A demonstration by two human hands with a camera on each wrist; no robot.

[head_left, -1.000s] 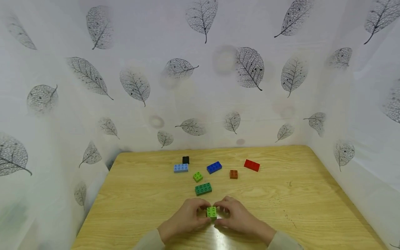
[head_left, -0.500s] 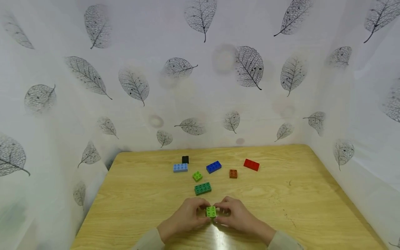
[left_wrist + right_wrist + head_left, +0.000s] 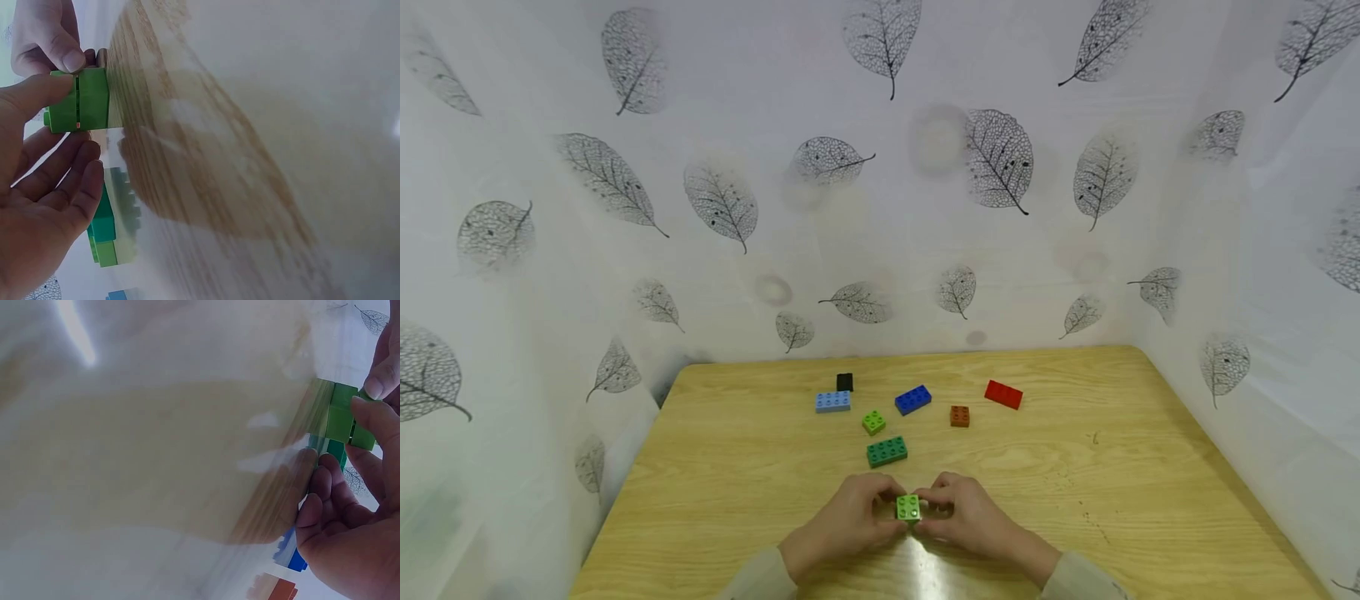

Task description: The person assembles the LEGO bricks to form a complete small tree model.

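Note:
Two light green toy bricks stand stacked at the front of the table, a thin gap showing between them in the left wrist view, where the lower brick [image 3: 94, 100] nears the tabletop. From above, only the studded upper brick [image 3: 907, 507] shows well. My left hand [image 3: 853, 515] pinches the stack from the left between thumb and fingers. On the other side my right hand [image 3: 966, 518] pinches it as well, its thumb on the upper brick in the right wrist view. Just beyond lies a dark green eight-stud brick [image 3: 887, 451].
Farther back lie a small lime brick [image 3: 873, 422], a light blue brick [image 3: 832, 402], a black piece [image 3: 845, 382], a blue brick [image 3: 913, 400], an orange-brown brick [image 3: 959, 416] and a red brick [image 3: 1003, 394]. A leaf-printed white curtain [image 3: 895, 242] surrounds the wooden table [image 3: 1120, 467].
The upper brick has tipped very slightly between the fingers. Both hands keep nearly the same place and grip; the loose bricks have stayed put.

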